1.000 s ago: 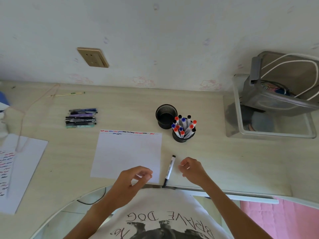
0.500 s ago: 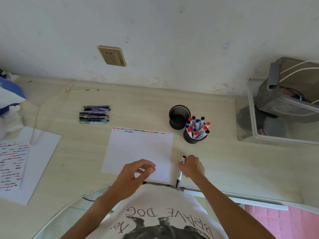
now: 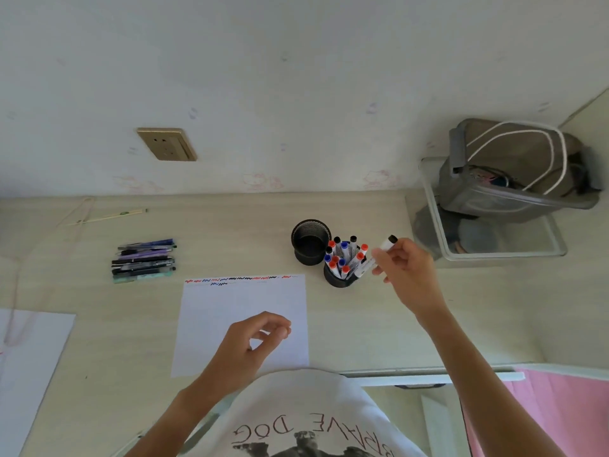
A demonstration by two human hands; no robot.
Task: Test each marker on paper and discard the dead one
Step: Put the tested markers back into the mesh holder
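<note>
My right hand grips a white marker with a black cap, held slanted just right of the black mesh cup that is full of red, blue and black capped markers. A second mesh cup stands empty behind it. The white test paper lies in front of me with short coloured scribbles along its top edge. Above the paper's lower part hovers my left hand, fingers loosely curled, holding nothing.
A bundle of pens lies at the left of the desk. Another scribbled sheet sits at the far left. A clear bin with a grey bag stands at the right. A thin stick lies near the wall.
My right hand picked the black-capped marker up from the desk beside the paper and carried it up to the full marker cup. The left hand stayed over the paper.
</note>
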